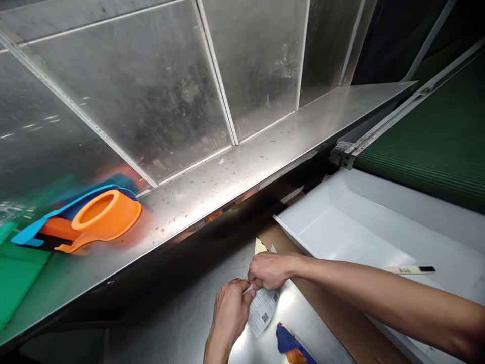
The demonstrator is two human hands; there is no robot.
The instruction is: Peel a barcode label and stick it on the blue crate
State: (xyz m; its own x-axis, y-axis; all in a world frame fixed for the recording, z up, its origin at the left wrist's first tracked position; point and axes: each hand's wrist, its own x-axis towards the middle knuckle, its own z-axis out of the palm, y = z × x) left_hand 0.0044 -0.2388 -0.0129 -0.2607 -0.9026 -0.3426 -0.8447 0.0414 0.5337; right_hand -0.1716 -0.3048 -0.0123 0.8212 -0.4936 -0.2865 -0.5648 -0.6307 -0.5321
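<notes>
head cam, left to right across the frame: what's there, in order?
Green bin → orange and blue tape dispenser on the metal shelf → left hand → printed label, held by both hands → right hand → white tray → green conveyor belt.

Scuffed shiny metal shelf, glossy orange plastic tape dispenser, printed paper label.
</notes>
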